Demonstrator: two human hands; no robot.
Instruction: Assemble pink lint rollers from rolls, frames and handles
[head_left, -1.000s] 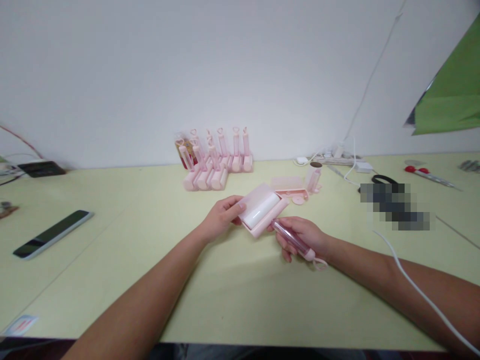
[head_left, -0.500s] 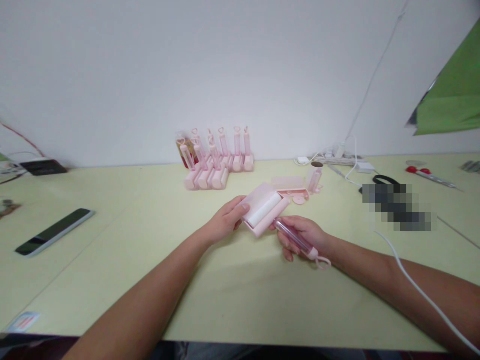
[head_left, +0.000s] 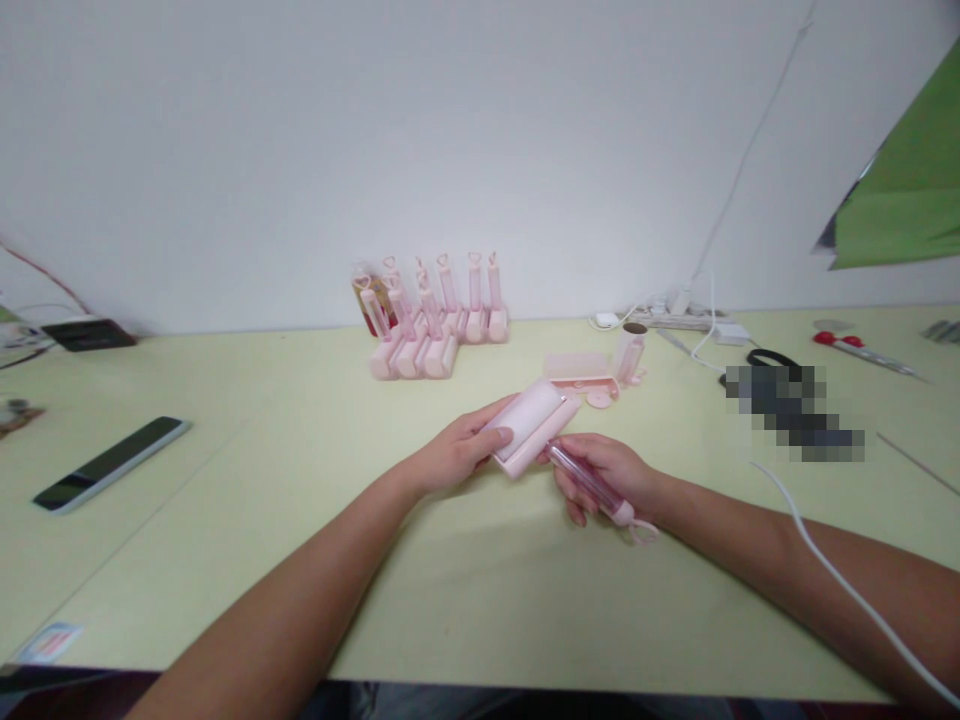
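Note:
A pink lint roller [head_left: 536,425] is held above the table between both hands, its clear pink handle [head_left: 589,482] slanting down to the right and ending in a loop. My left hand [head_left: 461,448] grips the head's left end, thumb on top and the other fingers hidden underneath. My right hand [head_left: 611,470] is closed round the handle just below the head. A pale pink curved cover lies over most of the head. Behind the head are an open pink case [head_left: 577,365], a small pink disc [head_left: 599,398], and an upright paper roll [head_left: 628,350] with another clear handle beside it.
Several assembled pink lint rollers [head_left: 424,350] stand near the wall. A phone-like dark slab [head_left: 112,465] lies at left. At right are a white cable [head_left: 810,545], a blurred dark object [head_left: 795,415], a power strip [head_left: 679,318] and a red-handled tool [head_left: 840,343].
The cover has swung over the white roll, which showed half a second ago. My left thumb has moved slightly right and down onto it. My right hand keeps its hold on the handle.

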